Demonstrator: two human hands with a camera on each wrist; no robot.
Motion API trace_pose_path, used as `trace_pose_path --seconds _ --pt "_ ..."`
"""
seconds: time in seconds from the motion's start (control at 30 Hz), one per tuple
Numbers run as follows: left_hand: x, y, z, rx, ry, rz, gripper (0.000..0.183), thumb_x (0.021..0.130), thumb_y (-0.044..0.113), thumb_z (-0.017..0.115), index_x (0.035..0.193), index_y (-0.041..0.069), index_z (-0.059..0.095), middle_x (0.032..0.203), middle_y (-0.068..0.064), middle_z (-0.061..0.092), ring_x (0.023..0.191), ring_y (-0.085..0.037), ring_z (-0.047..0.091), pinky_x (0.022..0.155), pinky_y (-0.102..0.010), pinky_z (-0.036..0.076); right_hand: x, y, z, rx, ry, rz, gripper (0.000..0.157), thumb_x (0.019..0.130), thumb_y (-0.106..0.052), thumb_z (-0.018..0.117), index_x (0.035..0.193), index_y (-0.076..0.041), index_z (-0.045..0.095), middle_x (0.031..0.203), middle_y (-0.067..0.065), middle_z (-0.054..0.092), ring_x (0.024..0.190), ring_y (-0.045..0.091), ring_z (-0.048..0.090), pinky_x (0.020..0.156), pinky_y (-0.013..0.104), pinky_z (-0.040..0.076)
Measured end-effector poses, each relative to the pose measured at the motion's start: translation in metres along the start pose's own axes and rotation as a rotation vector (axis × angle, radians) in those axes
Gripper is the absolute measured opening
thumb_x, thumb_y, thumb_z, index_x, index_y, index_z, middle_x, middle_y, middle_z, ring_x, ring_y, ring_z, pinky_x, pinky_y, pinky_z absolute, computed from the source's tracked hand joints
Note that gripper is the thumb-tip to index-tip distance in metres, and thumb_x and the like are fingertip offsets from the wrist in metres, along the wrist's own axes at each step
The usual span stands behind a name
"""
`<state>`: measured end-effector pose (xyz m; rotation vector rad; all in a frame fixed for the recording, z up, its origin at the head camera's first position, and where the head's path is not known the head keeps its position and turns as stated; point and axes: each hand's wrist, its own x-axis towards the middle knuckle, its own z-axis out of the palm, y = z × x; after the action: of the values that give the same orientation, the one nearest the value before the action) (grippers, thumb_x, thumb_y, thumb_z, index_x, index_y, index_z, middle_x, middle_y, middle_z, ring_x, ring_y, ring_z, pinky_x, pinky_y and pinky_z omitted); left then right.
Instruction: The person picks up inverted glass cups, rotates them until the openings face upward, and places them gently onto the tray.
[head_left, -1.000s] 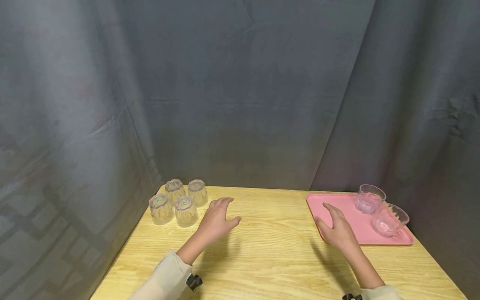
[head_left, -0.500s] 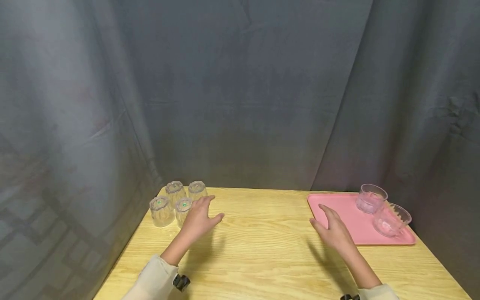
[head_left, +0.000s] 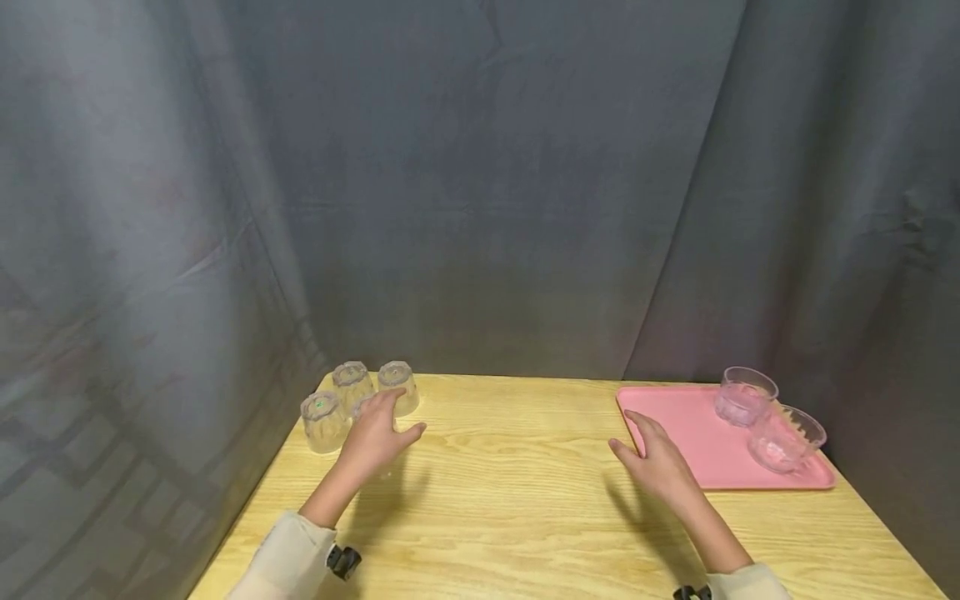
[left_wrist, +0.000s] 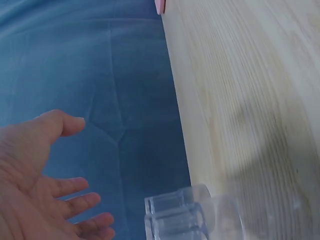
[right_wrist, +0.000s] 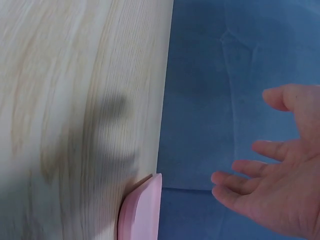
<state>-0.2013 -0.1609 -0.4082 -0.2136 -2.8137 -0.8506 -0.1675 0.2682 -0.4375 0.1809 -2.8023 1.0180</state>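
My left hand [head_left: 372,435], thumb spread from its fingers, hovers at the left of the table and holds nothing. It overlaps the nearest of several upside-down clear glasses in the head view, hiding most of that one. Around it stand a front-left glass [head_left: 324,423], a back-left glass [head_left: 352,385] and a back-right glass [head_left: 397,387]. The left wrist view shows a clear glass [left_wrist: 177,217] below the fingers. Over the table beside the left edge of a pink tray [head_left: 690,442], my right hand [head_left: 660,462] hovers with fingers extended, also holding nothing.
Two clear glass bowls sit on the tray's right side: a back bowl [head_left: 744,398] and a front bowl [head_left: 783,440] that looks tilted, with a jagged pale pattern at its rim. The wooden table [head_left: 517,483] is bordered by grey curtains [head_left: 480,208] behind and at both sides.
My left hand has moved left from beside the glasses to overlap the nearest one. My right hand has shifted slightly left, away from the tray. Glasses, tray and bowls keep their places.
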Motion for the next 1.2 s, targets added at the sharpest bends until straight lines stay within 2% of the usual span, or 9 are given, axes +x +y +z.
trace_pose_path --seconds 0.37,0.53,0.73,0.87,1.07,1.2 --pt "0.005 -0.018 -0.011 0.027 0.012 -0.051 0.074 0.088 0.032 0.076 0.146 -0.003 0.047 0.148 -0.028 0.047 0.136 -0.049 0.039 0.105 -0.064 0.041 0.005 -0.011 0.011 0.02 0.007 -0.023 0.065 0.102 -0.03 0.061 0.152 0.003 0.037 0.154 0.032 0.035 0.14 0.053 0.034 0.11 0.069 0.031" --pt "0.009 -0.026 -0.013 0.055 0.003 -0.1 0.076 0.087 0.032 0.077 0.146 -0.004 0.046 0.149 -0.028 0.044 0.138 -0.049 0.037 0.106 -0.064 0.04 0.007 -0.016 0.015 0.018 -0.012 -0.019 0.065 0.102 -0.032 0.061 0.152 0.002 0.036 0.155 0.032 0.033 0.141 0.053 0.033 0.11 0.069 0.032" --pt "0.012 -0.035 -0.012 0.086 -0.003 -0.12 0.079 0.085 0.033 0.077 0.145 -0.006 0.045 0.149 -0.03 0.044 0.138 -0.05 0.035 0.11 -0.063 0.036 0.007 -0.017 0.02 0.026 -0.029 -0.002 0.066 0.102 -0.034 0.06 0.153 0.001 0.036 0.157 0.03 0.031 0.142 0.052 0.032 0.11 0.069 0.031" --pt "0.012 -0.042 -0.01 0.104 -0.007 -0.125 0.078 0.085 0.032 0.076 0.144 -0.008 0.045 0.147 -0.031 0.045 0.137 -0.051 0.037 0.108 -0.063 0.038 0.006 -0.02 0.023 0.04 -0.054 0.011 0.068 0.103 -0.038 0.059 0.154 -0.001 0.034 0.158 0.029 0.03 0.143 0.052 0.03 0.11 0.069 0.031" --pt "0.013 -0.05 -0.008 0.131 -0.022 -0.131 0.078 0.086 0.032 0.076 0.145 -0.007 0.044 0.146 -0.03 0.044 0.136 -0.051 0.036 0.104 -0.066 0.04 0.006 -0.026 0.028 0.056 -0.064 0.005 0.068 0.102 -0.039 0.059 0.154 -0.002 0.035 0.158 0.028 0.032 0.143 0.051 0.031 0.11 0.069 0.031" --pt "0.015 -0.055 -0.006 0.147 -0.033 -0.137 0.079 0.086 0.032 0.077 0.145 -0.007 0.042 0.147 -0.031 0.043 0.138 -0.052 0.034 0.106 -0.065 0.038 0.008 -0.03 0.031 0.072 -0.078 -0.01 0.068 0.103 -0.038 0.059 0.155 -0.001 0.034 0.159 0.027 0.031 0.143 0.052 0.031 0.109 0.07 0.031"
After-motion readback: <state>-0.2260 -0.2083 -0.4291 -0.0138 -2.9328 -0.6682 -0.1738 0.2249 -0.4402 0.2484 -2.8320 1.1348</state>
